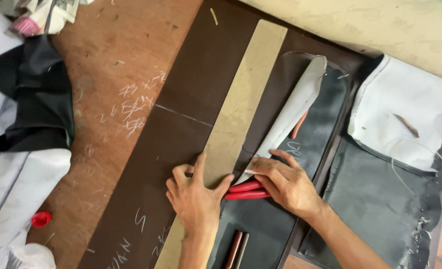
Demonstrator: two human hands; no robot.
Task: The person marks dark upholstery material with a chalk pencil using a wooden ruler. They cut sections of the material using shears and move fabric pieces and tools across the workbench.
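Brown worktable [106, 99]: left hand [193, 197] fingers spread flat on tan strip [241, 109]; right hand [286, 182] fingers closed around red-handled scissors [246, 191].

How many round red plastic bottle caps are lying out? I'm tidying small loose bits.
1. The round red plastic bottle cap lies on the brown wooden table at the lower left, beside crumpled white fabric. Others may be hidden under the fabric piles.
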